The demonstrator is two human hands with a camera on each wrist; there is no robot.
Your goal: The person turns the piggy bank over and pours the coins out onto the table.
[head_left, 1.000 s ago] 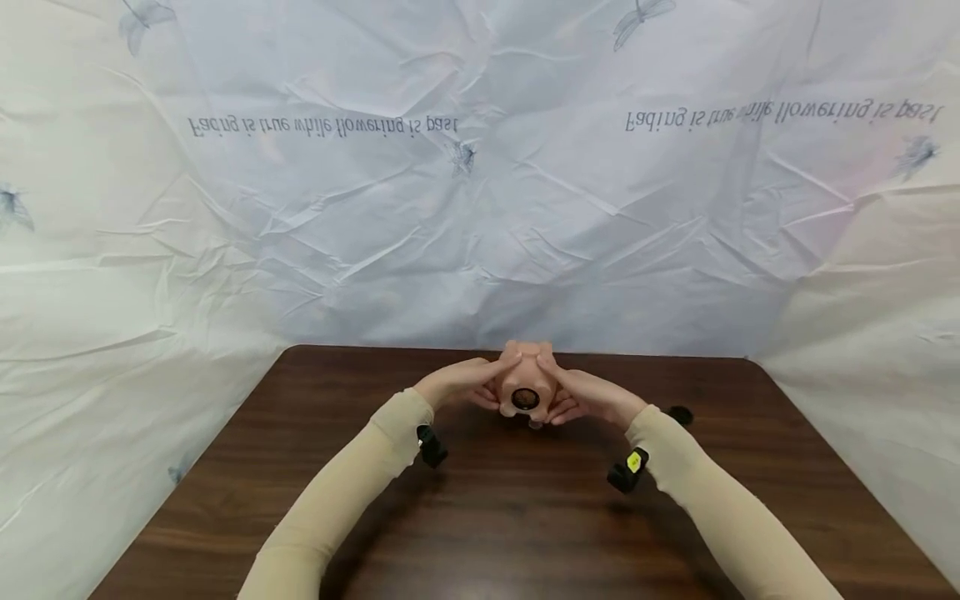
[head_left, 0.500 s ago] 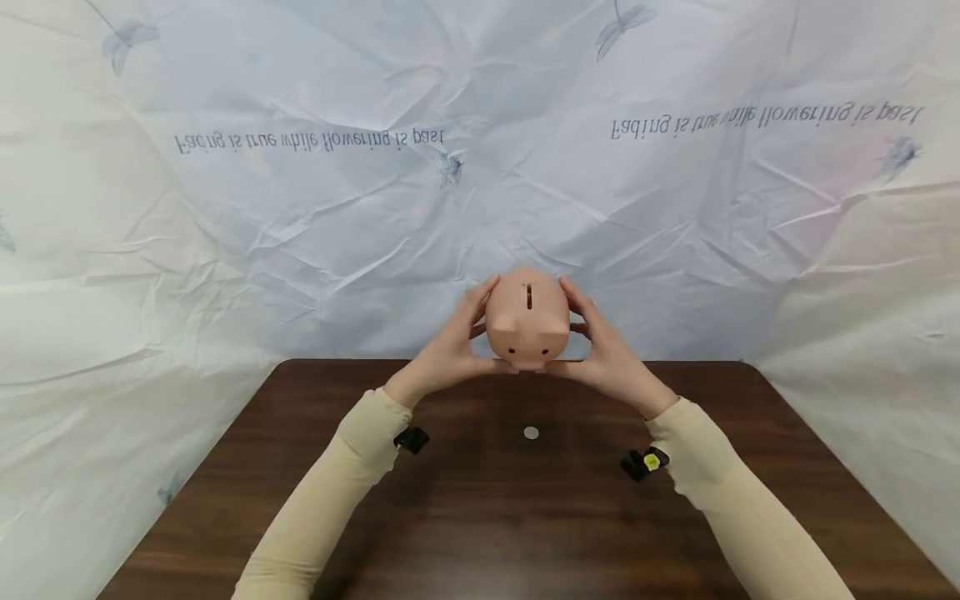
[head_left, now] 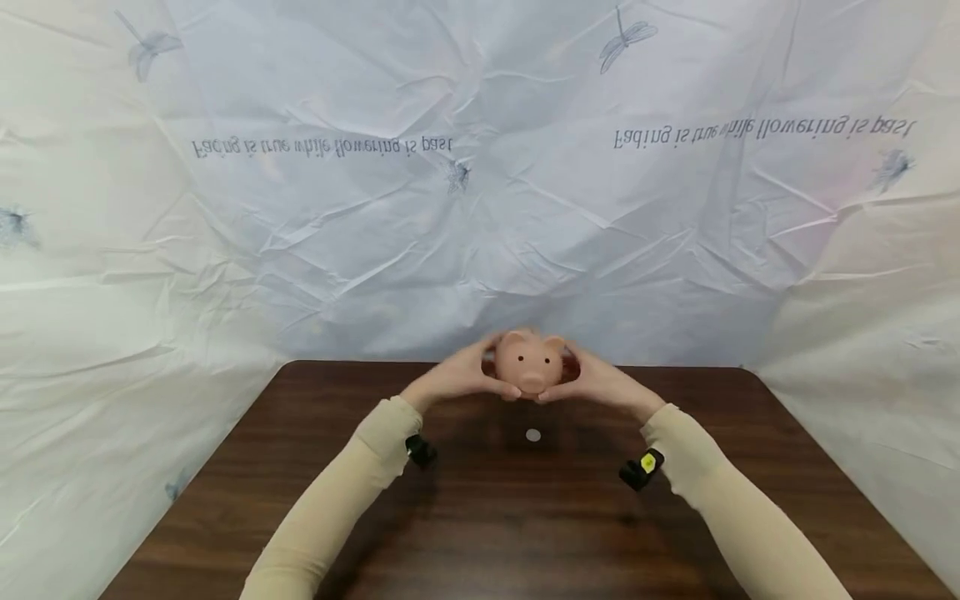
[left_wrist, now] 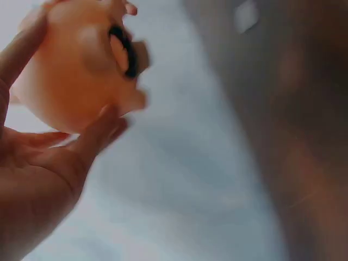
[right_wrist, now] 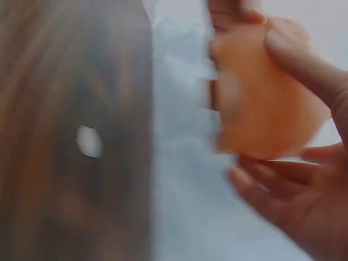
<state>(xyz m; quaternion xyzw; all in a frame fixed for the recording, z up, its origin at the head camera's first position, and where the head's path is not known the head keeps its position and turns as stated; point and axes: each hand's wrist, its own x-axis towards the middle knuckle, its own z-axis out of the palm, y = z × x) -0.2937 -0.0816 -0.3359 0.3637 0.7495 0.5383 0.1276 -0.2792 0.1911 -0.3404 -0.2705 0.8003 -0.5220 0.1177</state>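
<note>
A pink piggy bank (head_left: 529,367) is held up between both hands over the back of the table, its snout and eyes toward the head camera. My left hand (head_left: 459,372) grips its left side, thumb near the snout. From the other side my right hand (head_left: 600,382) grips it the same way. The left wrist view shows the bank's underside with a dark-rimmed round plug (left_wrist: 123,50) and stubby feet. A silvery coin (head_left: 533,435) lies on the table in front of the bank; the right wrist view catches the coin (right_wrist: 88,142) blurred.
The dark brown wooden table (head_left: 517,525) has rounded back corners. Behind it and at both sides hangs a creased white sheet (head_left: 360,225) with printed lettering and dragonflies. Black wrist cameras (head_left: 420,451) are strapped at both cuffs.
The piggy bank turned from belly-side view to upright and rose, showing its top slot, then came lower and tipped face-forward. The coin, first seen right below the bank, now lies apart from it.
</note>
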